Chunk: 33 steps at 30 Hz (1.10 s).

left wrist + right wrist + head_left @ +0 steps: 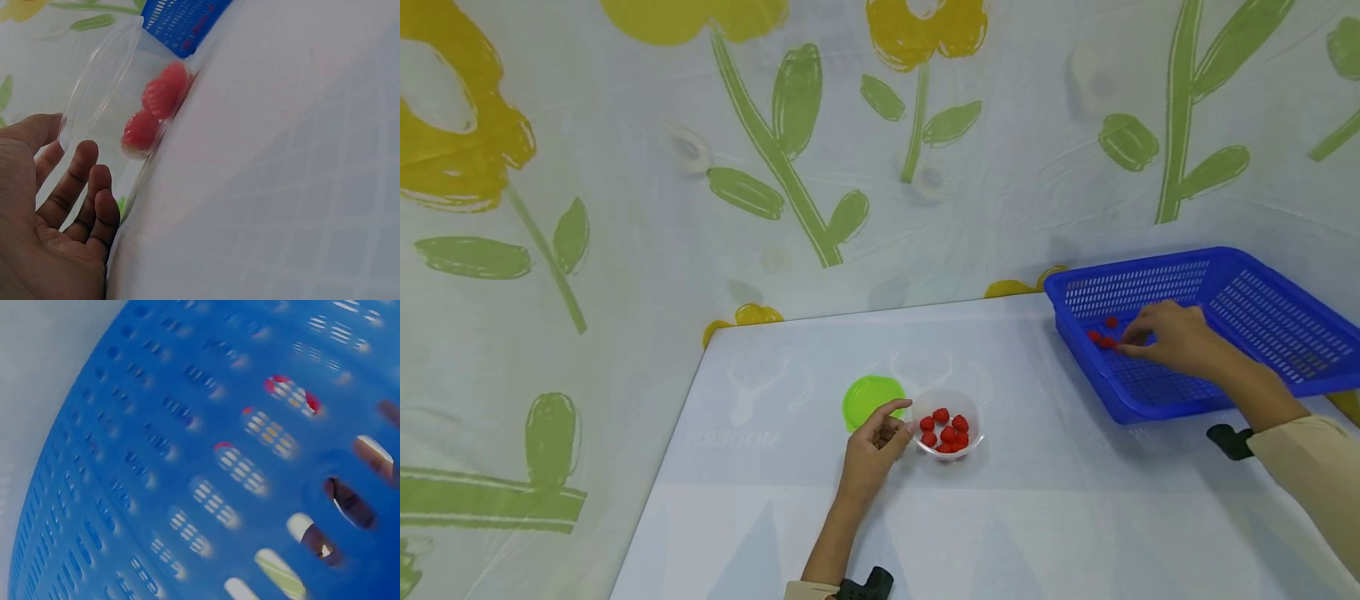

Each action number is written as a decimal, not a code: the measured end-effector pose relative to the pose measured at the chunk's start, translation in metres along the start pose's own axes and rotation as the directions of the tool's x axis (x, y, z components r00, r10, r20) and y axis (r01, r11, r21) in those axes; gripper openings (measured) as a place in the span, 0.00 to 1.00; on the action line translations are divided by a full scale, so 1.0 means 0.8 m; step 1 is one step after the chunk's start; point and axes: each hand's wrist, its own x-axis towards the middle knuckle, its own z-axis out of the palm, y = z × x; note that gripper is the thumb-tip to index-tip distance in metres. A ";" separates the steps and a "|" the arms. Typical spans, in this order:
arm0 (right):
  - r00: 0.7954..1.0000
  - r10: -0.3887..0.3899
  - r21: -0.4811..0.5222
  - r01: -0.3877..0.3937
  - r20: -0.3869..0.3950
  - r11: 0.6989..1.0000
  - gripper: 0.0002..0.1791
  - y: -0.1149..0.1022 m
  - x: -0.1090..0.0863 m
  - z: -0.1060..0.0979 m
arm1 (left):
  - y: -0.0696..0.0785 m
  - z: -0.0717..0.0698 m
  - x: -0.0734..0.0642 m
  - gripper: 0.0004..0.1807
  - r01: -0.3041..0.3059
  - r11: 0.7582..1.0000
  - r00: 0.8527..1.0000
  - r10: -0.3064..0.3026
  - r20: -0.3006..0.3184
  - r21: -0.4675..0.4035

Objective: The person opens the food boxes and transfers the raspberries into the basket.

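Basket: in the head view it sits to your right on the table, with the basket berries near its left end; your forearm catching the near rim could shove it.
Right hand: its bent fingertips are at 1 of those berries, but you cannot tell whether it is grasped. A loose pinch would likely let the berry roll away.
Bowl: clear and upright, holding at least 7 bowl berries; it looks light, so a careless push on the rim may slide or tip it.
Left hand: released, not clenched, with thumb and index finger by the bowl's rim.
Lid: green, beside the bowl and just beyond your left fingers, where a sideways nudge could shift it.
Bowl from the side: your left wrist view adds depth the head view lacks. The berries lie low, well under the rim, so spilling looks unlikely unless the bowl tips. Your other 3 fingers stand clear of it.
Basket wall: your right wrist view shows only red slivers and finger parts through slots, so it can't warn you of a slip.
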 end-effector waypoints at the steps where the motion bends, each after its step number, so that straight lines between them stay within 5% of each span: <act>1: 1.000 -0.001 -0.008 0.001 0.014 1.000 0.07 0.002 0.002 0.001 | 0.000 0.000 0.000 0.18 -0.001 1.000 1.000 0.001 0.001 0.001; 19: 0.983 0.042 -0.082 -0.028 0.180 0.996 0.11 0.025 0.023 0.029 | 0.000 -0.001 0.002 0.18 0.030 0.999 1.000 -0.030 -0.002 0.013; 28: 0.985 0.060 -0.072 -0.049 0.159 0.996 0.11 0.016 0.019 0.023 | 0.001 -0.002 0.002 0.18 0.031 1.000 1.000 -0.031 0.007 0.004; 33: 0.996 0.017 -0.055 -0.013 0.082 0.998 0.09 -0.001 0.011 0.012 | 0.002 -0.002 0.001 0.18 0.031 0.999 1.000 -0.031 0.005 0.010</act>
